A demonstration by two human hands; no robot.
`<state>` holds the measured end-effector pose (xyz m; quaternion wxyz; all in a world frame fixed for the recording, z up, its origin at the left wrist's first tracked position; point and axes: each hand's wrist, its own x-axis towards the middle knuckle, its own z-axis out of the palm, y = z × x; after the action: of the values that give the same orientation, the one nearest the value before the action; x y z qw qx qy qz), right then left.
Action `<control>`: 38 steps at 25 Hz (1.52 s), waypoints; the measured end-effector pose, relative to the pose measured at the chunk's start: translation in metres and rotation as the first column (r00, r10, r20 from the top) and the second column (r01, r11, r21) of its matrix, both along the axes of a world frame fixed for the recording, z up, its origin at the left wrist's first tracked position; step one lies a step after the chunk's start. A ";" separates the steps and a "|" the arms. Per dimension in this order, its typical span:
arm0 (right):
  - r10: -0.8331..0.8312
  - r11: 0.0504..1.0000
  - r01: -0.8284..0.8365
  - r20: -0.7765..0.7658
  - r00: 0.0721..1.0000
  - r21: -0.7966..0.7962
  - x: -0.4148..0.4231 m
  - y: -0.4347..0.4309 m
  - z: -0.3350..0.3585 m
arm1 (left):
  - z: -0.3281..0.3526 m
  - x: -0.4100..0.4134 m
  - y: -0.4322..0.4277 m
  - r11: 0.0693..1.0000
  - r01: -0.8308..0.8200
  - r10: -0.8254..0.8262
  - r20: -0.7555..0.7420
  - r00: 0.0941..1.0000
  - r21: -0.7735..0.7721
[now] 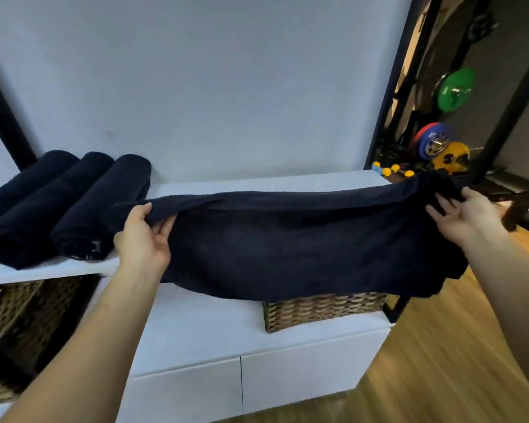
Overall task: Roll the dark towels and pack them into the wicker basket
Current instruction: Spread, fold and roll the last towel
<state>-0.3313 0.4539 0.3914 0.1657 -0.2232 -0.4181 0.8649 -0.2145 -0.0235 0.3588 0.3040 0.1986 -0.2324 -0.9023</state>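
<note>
Forearms: both reach in from the bottom edge, left forearm (pixel 83 340) over the cabinet front, right forearm (pixel 507 285) over the floor.
Left hand (pixel 141 236): grips the towel's upper left edge, thumb on top, fingers curled beneath.
Right hand (pixel 461 215): holds the bunched right end, thumb over the cloth, fingers fairly straight against it.
Dark towel (pixel 303 245): stretched wide between the two hands, held in the air; top edge nearly level, lower edge sagging over the basket's rim.
Wicker basket (pixel 324 311): stands on the white cabinet top (pixel 196 325) near its right end; only its front wall shows below the towel, interior hidden.
Rolled towels (pixel 74 203): three dark rolls side by side on the raised shelf (pixel 43 270) at left, touching one another, ends facing forward near the shelf's front edge.
Open room: bare cabinet top lies between shelf and basket; wooden floor (pixel 440 346) runs right of the cabinet corner.
Surroundings: second wicker bin (pixel 22 315) under the shelf; white wall (pixel 211 87) behind; coloured weight plates (pixel 456 90) beyond a black post at right.
</note>
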 end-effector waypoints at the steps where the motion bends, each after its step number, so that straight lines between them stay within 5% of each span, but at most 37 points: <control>1: 0.012 0.999 -0.013 0.012 1.000 0.049 -0.017 -0.003 -0.001 | -0.001 -0.019 0.001 1.000 -0.005 0.005 0.006 1.000 0.016; 7: 0.070 0.935 -0.109 0.127 0.989 0.338 -0.119 -0.031 -0.061 | -0.041 -0.122 -0.015 0.995 -0.101 0.100 0.251 0.963 -0.008; 15: 0.243 0.860 -0.266 0.110 0.964 0.435 -0.258 -0.045 -0.082 | -0.056 -0.256 -0.074 0.985 -0.158 0.169 0.473 0.865 -0.064; 17: 0.334 0.596 -0.388 0.223 0.916 0.703 -0.276 -0.049 -0.084 | -0.056 -0.277 -0.078 0.982 -0.169 0.187 0.492 0.850 -0.082; 18: 0.340 0.321 -0.436 0.328 0.882 0.841 -0.284 -0.050 -0.086 | -0.054 -0.283 -0.078 0.986 -0.138 0.166 0.494 0.853 -0.092; 20: 0.276 -0.285 -0.408 0.482 0.831 0.867 -0.293 -0.055 -0.095 | -0.051 -0.288 -0.070 0.990 -0.024 0.085 0.458 0.885 -0.136; 21: 0.253 -0.443 -0.365 0.504 0.826 0.819 -0.298 -0.060 -0.099 | -0.050 -0.284 -0.062 0.968 0.016 0.103 0.449 0.887 -0.252; 22: 0.235 -0.509 -0.340 0.508 0.829 0.791 -0.305 -0.064 -0.100 | -0.048 -0.276 -0.051 0.874 0.067 0.193 0.471 0.861 -0.480; 23: 0.210 -0.534 -0.338 0.508 0.835 0.775 -0.309 -0.068 -0.100 | -0.050 -0.265 -0.040 0.637 0.204 0.309 0.489 0.816 -0.743; 24: 0.187 -0.540 -0.344 0.508 0.841 0.768 -0.313 -0.069 -0.101 | -0.053 -0.254 -0.028 0.279 0.397 0.393 0.482 0.783 -0.874; 25: 0.182 -0.537 -0.336 0.494 0.850 0.774 -0.314 -0.069 -0.104 | -0.058 -0.242 -0.018 -0.044 0.552 0.449 0.477 0.756 -0.833; 26: 0.201 -0.504 -0.320 0.469 0.860 0.802 -0.312 -0.069 -0.107 | -0.061 -0.231 -0.008 -0.237 0.672 0.479 0.518 0.709 -0.701; 27: 0.252 -0.429 -0.289 0.420 0.872 0.856 -0.308 -0.069 -0.107 | -0.063 -0.225 -0.002 -0.325 0.763 0.521 0.568 0.637 -0.559; 29: 0.386 -0.228 -0.211 0.288 0.877 0.950 -0.295 -0.071 -0.100 | -0.068 -0.219 0.003 -0.361 0.854 0.600 0.608 0.520 -0.375; 31: 0.451 -0.171 -0.228 0.282 0.847 0.958 -0.280 -0.063 -0.086 | -0.068 -0.222 0.002 -0.353 0.880 0.624 0.621 0.475 -0.318; 35: 0.300 -0.633 -0.231 0.510 0.806 0.739 -0.231 -0.022 -0.085 | -0.058 -0.224 0.021 -0.317 0.914 0.696 0.593 0.405 -0.253; 36: 0.268 -0.693 -0.239 0.551 0.790 0.680 -0.220 -0.016 -0.093 | -0.057 -0.225 0.042 -0.353 0.902 0.693 0.577 0.432 -0.250; 38: 0.314 -0.669 -0.237 0.558 0.768 0.704 -0.212 -0.017 -0.102 | -0.057 -0.224 0.106 -0.497 0.816 0.577 0.589 0.566 -0.296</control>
<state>-0.5428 0.4367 0.2893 -0.0277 0.2113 -0.9753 0.0579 -0.4381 0.0825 0.3019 -0.0358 0.1260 -0.9905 -0.0409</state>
